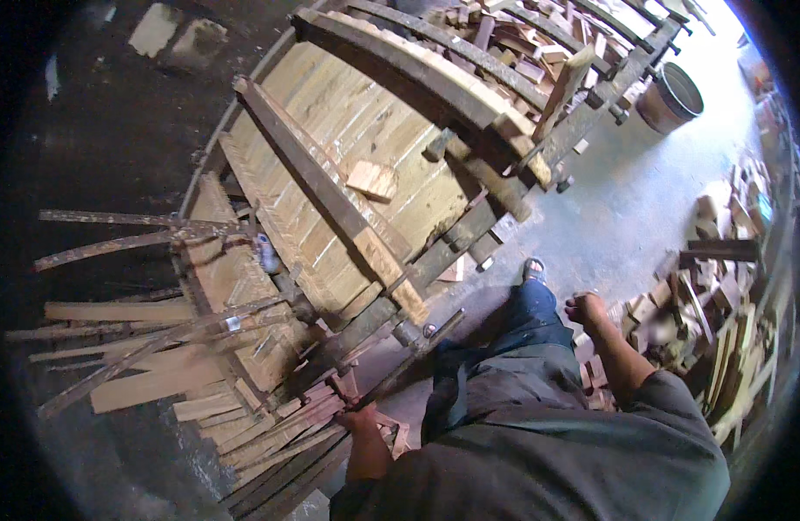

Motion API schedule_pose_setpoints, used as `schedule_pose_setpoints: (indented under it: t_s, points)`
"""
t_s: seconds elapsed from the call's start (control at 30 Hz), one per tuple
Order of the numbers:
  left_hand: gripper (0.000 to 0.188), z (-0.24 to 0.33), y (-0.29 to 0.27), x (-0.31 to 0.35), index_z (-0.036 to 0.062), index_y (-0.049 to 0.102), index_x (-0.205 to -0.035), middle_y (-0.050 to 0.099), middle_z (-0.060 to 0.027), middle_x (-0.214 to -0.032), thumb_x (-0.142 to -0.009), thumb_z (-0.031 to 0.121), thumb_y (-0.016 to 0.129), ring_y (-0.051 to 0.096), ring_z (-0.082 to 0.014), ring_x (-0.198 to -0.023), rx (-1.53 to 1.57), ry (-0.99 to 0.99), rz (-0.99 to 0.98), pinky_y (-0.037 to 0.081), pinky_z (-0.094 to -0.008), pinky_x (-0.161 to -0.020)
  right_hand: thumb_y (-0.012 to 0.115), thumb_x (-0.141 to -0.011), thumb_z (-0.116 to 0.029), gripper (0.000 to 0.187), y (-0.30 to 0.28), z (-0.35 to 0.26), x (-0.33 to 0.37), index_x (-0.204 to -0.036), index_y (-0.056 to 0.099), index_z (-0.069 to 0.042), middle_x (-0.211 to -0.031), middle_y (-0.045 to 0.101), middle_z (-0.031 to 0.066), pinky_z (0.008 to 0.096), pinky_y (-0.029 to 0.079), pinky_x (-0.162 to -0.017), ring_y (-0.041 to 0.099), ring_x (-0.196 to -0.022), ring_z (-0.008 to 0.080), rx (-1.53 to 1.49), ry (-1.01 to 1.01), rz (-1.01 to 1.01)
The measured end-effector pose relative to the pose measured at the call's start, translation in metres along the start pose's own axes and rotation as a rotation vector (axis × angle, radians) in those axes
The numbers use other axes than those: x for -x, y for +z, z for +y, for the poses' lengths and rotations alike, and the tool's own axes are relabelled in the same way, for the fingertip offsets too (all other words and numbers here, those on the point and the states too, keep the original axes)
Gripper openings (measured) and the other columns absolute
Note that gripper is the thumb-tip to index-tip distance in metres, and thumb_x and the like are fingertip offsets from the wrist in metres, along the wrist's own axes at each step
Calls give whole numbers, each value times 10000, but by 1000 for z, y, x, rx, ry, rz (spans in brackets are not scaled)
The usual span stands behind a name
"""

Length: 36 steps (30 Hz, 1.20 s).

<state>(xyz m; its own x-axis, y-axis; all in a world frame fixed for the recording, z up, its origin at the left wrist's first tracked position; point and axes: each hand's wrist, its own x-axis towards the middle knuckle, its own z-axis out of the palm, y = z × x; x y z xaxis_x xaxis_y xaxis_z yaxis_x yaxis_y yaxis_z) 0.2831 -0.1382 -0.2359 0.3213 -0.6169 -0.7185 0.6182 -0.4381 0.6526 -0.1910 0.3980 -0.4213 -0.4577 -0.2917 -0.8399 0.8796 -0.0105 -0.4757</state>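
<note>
My left hand is low in the view beside the stacked wood strips, its fingers closed round the lower end of a long dark bar. My right hand hangs in the air over the floor, fingers curled in, with nothing visible in it. In front of me lies a pale panel of glued boards in a clamping frame, with wooden bars across it. A hammer rests at the panel's near edge, and a small wood block sits on the boards.
Wood strips are stacked at lower left, and long rusty bars jut out leftward. Offcuts heap up behind the panel; more scrap wood lies at right. A bucket stands on the pale floor.
</note>
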Motion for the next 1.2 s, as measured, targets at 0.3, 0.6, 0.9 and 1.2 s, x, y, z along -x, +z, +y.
schedule_pose_setpoints:
  t_s: [0.3, 0.6, 0.9, 1.2]
  points:
    - [368, -5, 48, 148, 157, 406, -599, 368, -21, -512, -918, 340, 417, 420, -208, -498, 3, 261, -180, 429, -397, -567, 645, -821, -222, 106, 125, -91, -16, -850, 650, -121, -815, 669, 104, 418, 510, -599, 624, -680, 267, 205, 85, -63]
    - [280, -13, 48, 149, 86, 466, -748, 412, -25, -557, -966, 256, 420, 443, -232, -539, -130, 202, -208, 441, -381, -598, 416, -1008, -415, 379, 356, 137, 23, -1133, 606, -111, -991, 640, 128, 502, 517, -768, 604, -876, 313, -332, 453, -469]
    - [345, 5, 35, 141, 122, 416, -664, 443, -30, -572, -980, 242, 484, 510, -238, -615, -108, -19, -530, 511, -448, -768, 574, -941, -326, 341, 396, 158, 55, -1026, 631, 0, -848, 660, 163, 465, 541, -681, 653, -747, 331, -462, 364, -77]
    - [235, 3, 45, 161, 84, 493, -772, 456, -30, -693, -926, 261, 479, 508, -193, -670, -392, 144, -445, 504, -373, -781, 562, -936, -254, 280, 390, 155, 50, -779, 610, -28, -701, 608, 117, 460, 522, -611, 650, -675, 294, -261, 483, -159]
